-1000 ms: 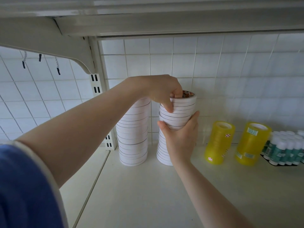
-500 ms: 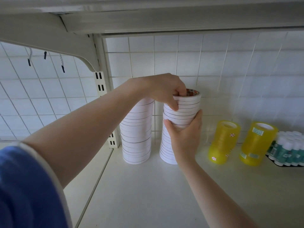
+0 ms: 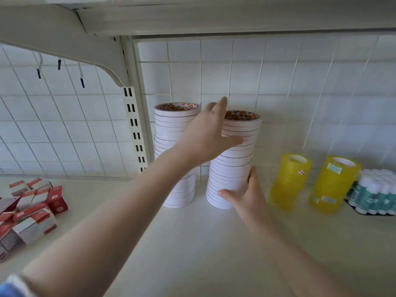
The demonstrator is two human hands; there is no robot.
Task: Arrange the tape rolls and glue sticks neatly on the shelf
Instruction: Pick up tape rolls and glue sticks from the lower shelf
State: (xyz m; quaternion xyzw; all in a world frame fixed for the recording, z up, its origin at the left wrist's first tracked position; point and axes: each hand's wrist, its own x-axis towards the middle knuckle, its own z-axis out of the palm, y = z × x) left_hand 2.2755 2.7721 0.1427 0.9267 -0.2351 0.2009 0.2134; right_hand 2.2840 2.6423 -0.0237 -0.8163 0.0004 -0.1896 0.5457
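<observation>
White grid panelling backs a cream shelf (image 3: 214, 243). On it, the right hand (image 3: 246, 196) curls thumb and fingers round the base of the right white tape stack (image 3: 235, 159), while the left hand (image 3: 209, 133), fingers straight and spread, lies against the stack's upper left side. Just left stands a second white tape stack (image 3: 173, 129). To the right stand two yellow tape stacks (image 3: 289, 181) (image 3: 334, 183), then packed glue sticks (image 3: 375, 191). Red-and-white boxes (image 3: 32, 211) lie jumbled far left.
</observation>
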